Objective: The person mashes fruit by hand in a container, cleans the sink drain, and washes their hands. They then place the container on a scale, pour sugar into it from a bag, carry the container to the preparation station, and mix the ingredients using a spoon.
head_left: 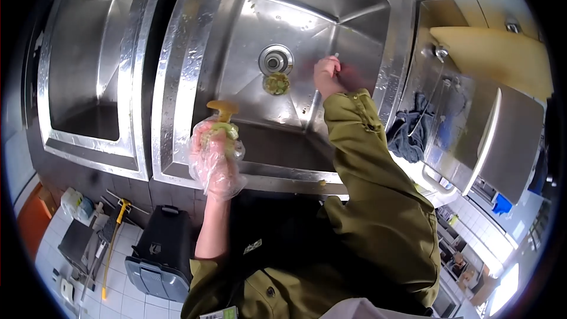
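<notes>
My left hand (215, 156), in a loose clear plastic glove (222, 172), is over the near left edge of the metal sink (248, 44), its fingers curled and closed around pale green scraps (228, 130). A yellow-brown piece (222, 106) with a wide, flat top sticks up just beyond my fingers, over the sink; I cannot tell how firmly they grip it. My right hand (328, 71) is inside the sink on the right, fingers bent inward, with a small pale tip (336, 55) showing beside them; whether they pinch anything I cannot tell, and a reddish blur lies next to them. Between my hands, farther in, a green clump (276, 84) sits against the near edge of the round drain (276, 59)
</notes>
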Demonstrator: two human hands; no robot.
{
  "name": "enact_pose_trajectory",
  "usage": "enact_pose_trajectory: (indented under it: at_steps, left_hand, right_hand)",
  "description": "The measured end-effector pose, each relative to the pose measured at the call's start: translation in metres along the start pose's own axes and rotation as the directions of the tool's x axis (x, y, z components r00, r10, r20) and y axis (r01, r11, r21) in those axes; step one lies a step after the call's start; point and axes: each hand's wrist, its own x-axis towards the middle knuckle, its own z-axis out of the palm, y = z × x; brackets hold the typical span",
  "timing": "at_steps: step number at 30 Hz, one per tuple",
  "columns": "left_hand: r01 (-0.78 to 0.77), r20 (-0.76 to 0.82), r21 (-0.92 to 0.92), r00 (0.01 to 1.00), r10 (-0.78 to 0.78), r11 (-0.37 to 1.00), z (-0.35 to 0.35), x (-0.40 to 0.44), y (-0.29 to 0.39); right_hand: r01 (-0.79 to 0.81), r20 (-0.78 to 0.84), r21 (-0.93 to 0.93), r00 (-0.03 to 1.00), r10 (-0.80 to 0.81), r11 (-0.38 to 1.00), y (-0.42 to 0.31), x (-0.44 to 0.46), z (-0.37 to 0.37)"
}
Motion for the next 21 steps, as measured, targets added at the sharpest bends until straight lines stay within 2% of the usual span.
enact_pose_trajectory:
  at_steps: [2, 3, 6, 7, 9, 11, 12, 14, 17, 20, 21]
  left_hand:
    - [-0.013, 0.007, -0.049, 1.000, 0.014, 0.999, -0.002, 0.004, 0.001]
    - [0.027, 0.021, -0.115, 0.999, -0.025, 0.993, -0.001, 0.003, 0.006]
    - [0.013, -0.034, -0.113, 0.999, -0.016, 0.994, -0.004, 0.007, 0.010]
    - [0.004, -0.039, -0.100, 0.999, -0.007, 0.995, -0.004, 0.009, 0.011]
    - [-0.008, -0.048, -0.068, 0.999, 0.004, 0.998, -0.003, 0.015, 0.012]
    - [-0.033, -0.020, -0.036, 0.999, 0.032, 0.999, -0.002, 0.021, 0.007]
    - [-0.047, -0.005, -0.026, 0.999, 0.047, 0.999, 0.000, 0.023, 0.005]
    - [-0.025, 0.026, -0.060, 0.999, 0.027, 0.998, 0.004, 0.026, 0.006]
    - [-0.061, 0.031, -0.035, 0.998, 0.062, 0.997, 0.002, 0.028, 0.007]
    - [-0.073, -0.015, 0.034, 0.997, 0.074, 0.997, 0.007, 0.031, 0.010]
    - [-0.055, -0.038, 0.084, 0.998, 0.058, 0.995, 0.010, 0.032, 0.011]
  right_hand:
    - [-0.001, 0.096, -0.029, 0.995, 0.004, 1.000, 0.005, -0.006, -0.014]
    - [-0.111, -0.038, -0.039, 0.993, 0.110, 0.993, 0.000, 0.010, 0.005]
    - [0.025, -0.051, 0.242, 0.999, -0.013, 0.970, 0.021, -0.001, -0.005]
    - [0.232, -0.284, 0.362, 0.950, -0.130, 0.903, 0.026, 0.004, 0.012]
    - [0.323, -0.453, 0.596, 0.891, -0.025, 0.735, 0.002, 0.001, 0.018]
    - [0.483, -0.594, 0.739, 0.796, 0.117, 0.470, -0.026, -0.013, 0.009]
    - [0.582, -0.648, 0.754, 0.734, 0.201, 0.305, -0.042, -0.030, 0.004]
    - [0.715, -0.711, 0.692, 0.652, 0.264, 0.096, -0.067, -0.053, 0.001]
    - [0.767, -0.851, 0.509, 0.379, 0.364, 0.391, -0.066, -0.076, -0.001]
    - [0.679, -0.831, 0.512, 0.546, 0.104, 0.525, -0.074, -0.093, 0.022]
    - [0.624, -0.755, 0.535, 0.655, -0.009, 0.570, -0.081, -0.096, 0.025]
